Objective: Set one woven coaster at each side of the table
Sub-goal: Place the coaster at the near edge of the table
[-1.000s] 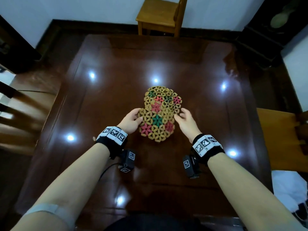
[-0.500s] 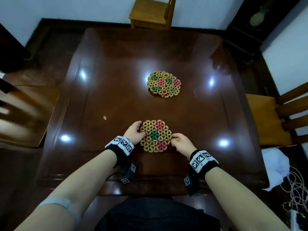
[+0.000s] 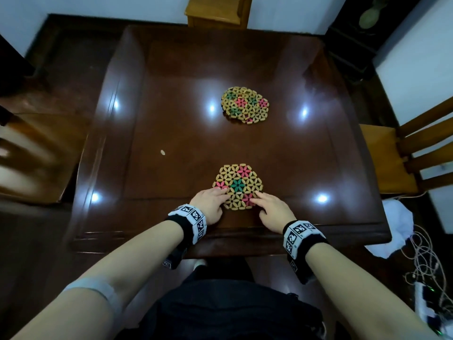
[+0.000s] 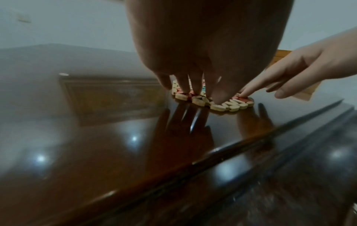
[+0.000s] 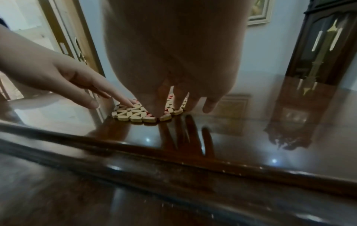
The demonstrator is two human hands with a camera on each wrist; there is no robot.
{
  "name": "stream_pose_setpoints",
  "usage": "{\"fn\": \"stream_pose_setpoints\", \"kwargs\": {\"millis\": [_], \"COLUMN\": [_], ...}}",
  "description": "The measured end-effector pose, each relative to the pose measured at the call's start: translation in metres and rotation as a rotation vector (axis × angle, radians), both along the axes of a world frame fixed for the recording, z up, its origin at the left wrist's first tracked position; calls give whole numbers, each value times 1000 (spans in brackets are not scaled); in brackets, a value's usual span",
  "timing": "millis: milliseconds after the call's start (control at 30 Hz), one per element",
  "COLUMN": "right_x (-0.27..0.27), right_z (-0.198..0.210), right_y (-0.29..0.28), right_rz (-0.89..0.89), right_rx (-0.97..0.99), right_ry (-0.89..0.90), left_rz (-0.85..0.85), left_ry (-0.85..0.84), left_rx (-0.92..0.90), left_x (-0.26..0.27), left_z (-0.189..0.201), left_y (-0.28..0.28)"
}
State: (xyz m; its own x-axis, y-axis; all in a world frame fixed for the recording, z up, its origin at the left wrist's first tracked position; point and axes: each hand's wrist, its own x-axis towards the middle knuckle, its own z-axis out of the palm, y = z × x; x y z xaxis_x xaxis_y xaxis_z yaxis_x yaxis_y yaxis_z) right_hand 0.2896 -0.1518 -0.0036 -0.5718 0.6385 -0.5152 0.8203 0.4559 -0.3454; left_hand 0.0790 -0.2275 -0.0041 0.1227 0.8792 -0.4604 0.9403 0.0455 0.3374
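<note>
One hexagonal woven coaster (image 3: pixel 237 186) with pink and green flowers lies flat on the dark wooden table (image 3: pixel 171 119), close to its near edge. My left hand (image 3: pixel 213 198) rests straight fingers on the coaster's near left edge (image 4: pixel 222 105). My right hand (image 3: pixel 266 202) touches the near right edge (image 5: pixel 135 116) with straight fingertips. Neither hand curls round the coaster. A small pile of more coasters (image 3: pixel 245 104) sits near the table's middle, beyond the hands.
Wooden chairs stand at the far side (image 3: pixel 218 11), the right (image 3: pixel 404 155) and the left (image 3: pixel 29 155). A small pale bead (image 3: pixel 162 152) lies left of centre on the table. White cloth (image 3: pixel 397 227) and cables lie on the floor at the right.
Both hands have drawn one coaster off the central pile toward the near edge. They have shifted from its sides to its near edge, with the fingers now lying on top.
</note>
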Motion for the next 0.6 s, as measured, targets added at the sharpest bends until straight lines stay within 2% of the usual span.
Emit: {"fn": "stream_pose_setpoints", "kwargs": {"millis": [133, 433, 600], "right_x": [15, 20, 23], "right_z": [0, 1, 2], "right_y": [-23, -40, -44], "right_rz": [-32, -73, -59], "right_rx": [27, 4, 3], "right_ry": [3, -24, -21], "left_rz": [-62, -38, -83], "left_ry": [36, -16, 13], "left_rx": [61, -4, -40], "left_x": [6, 13, 16], "left_z": [-4, -7, -1], "left_y": [-22, -37, -40]}}
